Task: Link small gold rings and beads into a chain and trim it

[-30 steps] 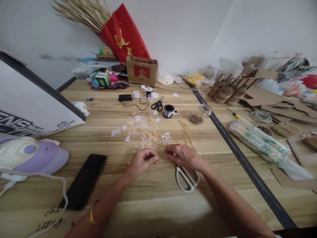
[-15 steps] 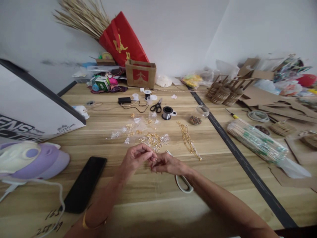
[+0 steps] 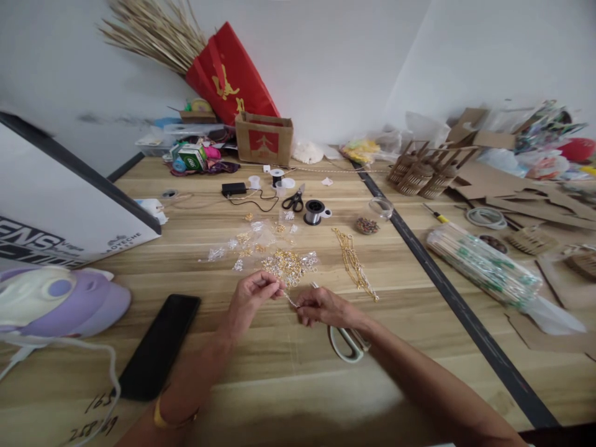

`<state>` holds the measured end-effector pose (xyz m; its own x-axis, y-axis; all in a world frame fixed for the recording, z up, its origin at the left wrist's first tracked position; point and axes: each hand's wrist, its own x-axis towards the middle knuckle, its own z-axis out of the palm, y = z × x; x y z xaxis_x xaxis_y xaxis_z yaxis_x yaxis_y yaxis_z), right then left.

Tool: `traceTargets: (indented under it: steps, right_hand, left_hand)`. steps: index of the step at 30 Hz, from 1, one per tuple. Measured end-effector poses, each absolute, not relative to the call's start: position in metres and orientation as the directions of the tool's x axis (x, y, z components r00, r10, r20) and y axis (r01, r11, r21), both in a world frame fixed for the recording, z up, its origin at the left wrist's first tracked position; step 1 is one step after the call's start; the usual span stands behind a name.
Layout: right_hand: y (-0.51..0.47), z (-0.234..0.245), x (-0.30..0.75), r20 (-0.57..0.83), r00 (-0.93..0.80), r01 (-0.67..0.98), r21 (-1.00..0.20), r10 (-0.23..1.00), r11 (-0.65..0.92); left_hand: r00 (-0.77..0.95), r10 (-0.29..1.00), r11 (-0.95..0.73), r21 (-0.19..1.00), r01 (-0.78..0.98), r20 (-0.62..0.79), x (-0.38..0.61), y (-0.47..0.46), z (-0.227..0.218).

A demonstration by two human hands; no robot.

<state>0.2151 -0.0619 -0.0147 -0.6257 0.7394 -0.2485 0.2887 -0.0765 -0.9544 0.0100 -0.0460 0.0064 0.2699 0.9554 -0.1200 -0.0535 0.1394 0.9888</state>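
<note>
My left hand is closed in a pinch on the upper end of a short thin chain piece. My right hand pinches its lower end, so the piece stretches between the two hands just above the wooden table. A heap of small gold and silver findings lies just beyond my fingers. White-handled scissors lie under my right wrist. A long gold chain lies to the right of the heap.
A black phone lies at the left, with a purple and white cap and a white cable beyond it. Black scissors, a wire spool and a bead jar stand further back. A bagged bundle of sticks lies right.
My hands came together from apart, met over the table, then drew slightly apart with the small chain piece stretched between them. The view shifted a little.
</note>
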Motion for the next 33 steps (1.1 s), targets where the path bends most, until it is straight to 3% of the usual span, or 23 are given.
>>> traceTargets:
  steps: [4, 8, 11, 19, 33]
  right_hand:
    - [-0.065, -0.014, 0.223, -0.248, -0.59, 0.479, -0.874, 0.768, 0.085]
    - [-0.067, -0.007, 0.232, -0.231, -0.532, 0.677, -0.694, 0.815, 0.245]
    - [-0.067, -0.003, 0.24, -0.242, -0.492, 0.752, -0.602, 0.836, 0.268]
    - [-0.061, 0.003, 0.247, -0.25, -0.447, 0.755, -0.621, 0.859, 0.212]
    - [-0.048, 0.011, 0.236, -0.245, -0.367, 0.855, -0.47, 0.897, 0.221]
  left_hand:
    - [0.25, 0.961, 0.106, 0.992, 0.074, -0.121, 0.009, -0.049, -0.008]
    - [0.238, 0.968, 0.031, 0.978, 0.208, -0.082, 0.009, -0.056, -0.017]
    - [0.245, 0.968, -0.007, 0.965, 0.262, -0.06, 0.01, -0.059, -0.021]
    - [0.254, 0.967, -0.095, 0.899, 0.427, -0.018, 0.01, -0.063, -0.033]
    - [0.334, 0.94, -0.168, 0.759, 0.629, -0.07, 0.002, -0.066, -0.035]
